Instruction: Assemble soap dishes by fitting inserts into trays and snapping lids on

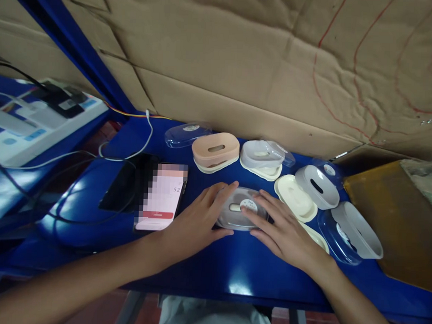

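A grey oval soap box point(231, 220) with a clear lid and a round white sticker lies on the blue table in front of me. My left hand point(207, 213) grips its left side, with fingers over the lid's edge and the thumb at the near side. From the right, my right hand point(281, 225) holds the box too, its fingers resting on the lid by the sticker and its thumb low at the near edge. A cream strip shows through the slot in the top. Parts of both box ends are hidden under my fingers.
Behind stand a peach soap box point(216, 155) and a pale grey one point(258, 159). Grey shells point(358, 231), cream trays point(296, 198) and clear lids point(188, 134) lie around. A lit phone point(161, 198), power strip point(11, 147), cables and a brown carton point(405, 225) flank the area.
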Action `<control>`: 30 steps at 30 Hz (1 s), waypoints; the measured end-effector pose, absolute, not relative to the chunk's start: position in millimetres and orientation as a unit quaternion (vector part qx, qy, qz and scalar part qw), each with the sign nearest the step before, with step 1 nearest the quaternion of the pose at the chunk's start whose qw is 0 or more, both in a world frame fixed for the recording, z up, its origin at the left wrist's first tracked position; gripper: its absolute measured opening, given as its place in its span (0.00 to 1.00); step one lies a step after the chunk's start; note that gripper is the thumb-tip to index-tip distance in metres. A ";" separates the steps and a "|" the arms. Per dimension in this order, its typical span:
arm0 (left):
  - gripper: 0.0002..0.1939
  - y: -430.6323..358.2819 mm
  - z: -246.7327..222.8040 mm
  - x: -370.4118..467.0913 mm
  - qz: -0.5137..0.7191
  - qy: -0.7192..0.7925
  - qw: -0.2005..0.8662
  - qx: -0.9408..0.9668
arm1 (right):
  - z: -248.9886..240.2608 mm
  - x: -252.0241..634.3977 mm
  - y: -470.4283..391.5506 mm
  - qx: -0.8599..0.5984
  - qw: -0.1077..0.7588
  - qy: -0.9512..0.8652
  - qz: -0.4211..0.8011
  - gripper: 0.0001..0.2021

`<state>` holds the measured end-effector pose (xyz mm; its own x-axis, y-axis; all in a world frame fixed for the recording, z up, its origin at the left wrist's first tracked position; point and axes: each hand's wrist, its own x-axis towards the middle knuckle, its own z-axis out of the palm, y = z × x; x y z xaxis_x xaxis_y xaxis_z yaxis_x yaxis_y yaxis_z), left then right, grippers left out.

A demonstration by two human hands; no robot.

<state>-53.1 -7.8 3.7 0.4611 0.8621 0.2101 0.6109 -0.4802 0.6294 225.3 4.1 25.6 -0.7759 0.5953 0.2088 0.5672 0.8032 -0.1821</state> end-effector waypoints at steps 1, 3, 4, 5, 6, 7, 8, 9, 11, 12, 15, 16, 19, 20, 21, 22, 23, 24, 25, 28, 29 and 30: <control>0.70 -7.4 3.8 -53.6 0.261 0.445 0.246 0.821 | 25.0 225.5 3.9 -0.304 0.122 -0.944 0.043 0.28; 0.69 -6.9 4.9 -54.9 0.258 0.442 0.254 0.821 | 24.4 226.1 3.6 -0.300 0.111 -0.947 0.027 0.30; 0.68 -6.8 5.8 -55.6 0.254 0.442 0.260 0.820 | 24.4 226.3 3.4 -0.299 0.106 -0.948 0.025 0.30; 0.68 -7.0 7.0 -56.3 0.250 0.439 0.269 0.820 | 24.6 226.3 3.1 -0.297 0.100 -0.949 0.027 0.30; 0.67 -7.3 8.3 -56.9 0.246 0.435 0.279 0.820 | 25.0 226.0 2.7 -0.293 0.095 -0.951 0.034 0.31; 0.66 -7.7 9.6 -57.3 0.243 0.430 0.290 0.820 | 25.4 225.6 2.2 -0.289 0.093 -0.952 0.044 0.31; 0.65 -8.3 10.9 -57.5 0.241 0.425 0.297 0.820 | 26.1 225.2 1.6 -0.284 0.092 -0.953 0.055 0.32; 0.65 -8.8 12.1 -57.5 0.242 0.422 0.301 0.820 | 27.0 224.8 1.0 -0.282 0.093 -0.953 0.065 0.33; 0.64 -10.0 13.7 -57.0 0.242 0.422 0.300 0.820 | 29.3 224.6 -0.4 -0.283 0.095 -0.951 0.079 0.33; 0.64 -10.5 14.1 -56.5 0.241 0.423 0.299 0.821 | 30.7 224.8 -1.0 -0.285 0.095 -0.950 0.082 0.32; 0.65 -11.8 13.4 -55.0 0.243 0.416 0.296 0.825 | 34.0 225.4 -2.2 -0.286 0.095 -0.950 0.085 0.32; 0.65 -12.2 12.6 -54.7 0.246 0.414 0.295 0.825 | 34.4 225.2 -2.3 -0.286 0.097 -0.950 0.084 0.32; 0.63 -13.1 9.5 -54.3 0.246 0.423 0.289 0.823 | 33.4 222.9 -2.4 -0.285 0.106 -0.949 0.079 0.30; 0.63 -13.3 8.5 -54.5 0.242 0.427 0.286 0.823 | 32.8 221.9 -2.5 -0.285 0.107 -0.949 0.076 0.30; 0.63 -13.3 7.6 -54.7 0.239 0.430 0.283 0.823 | 32.3 220.9 -2.6 -0.286 0.106 -0.950 0.074 0.30; 0.62 -13.3 6.9 -55.0 0.236 0.431 0.278 0.826 | 32.1 220.0 -2.7 -0.286 0.102 -0.950 0.070 0.31; 0.62 -13.3 6.4 -55.3 0.233 0.429 0.270 0.830 | 32.1 219.5 -2.8 -0.288 0.098 -0.950 0.067 0.31; 0.61 -13.2 6.0 -55.7 0.232 0.426 0.259 0.835 | 32.2 219.1 -2.9 -0.289 0.093 -0.951 0.063 0.32; 0.60 -12.9 5.7 -56.1 0.231 0.422 0.246 0.841 | 32.5 219.1 -3.0 -0.290 0.088 -0.951 0.059 0.32; 0.59 -11.4 4.7 -57.1 0.229 0.407 0.225 0.855 | 32.6 220.0 -2.6 -0.286 0.080 -0.953 0.058 0.32; 0.60 -10.6 4.2 -57.2 0.230 0.405 0.230 0.855 | 32.4 220.4 -2.5 -0.284 0.080 -0.954 0.059 0.32; 0.61 -9.8 3.7 -57.3 0.232 0.405 0.241 0.851 | 32.1 220.6 -2.6 -0.282 0.080 -0.954 0.061 0.32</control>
<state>-57.3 -9.8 3.7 0.5648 0.8007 0.1998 0.5777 -0.5565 0.5972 220.6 -2.6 32.1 -0.8280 0.5481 0.1180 0.5285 0.8333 -0.1622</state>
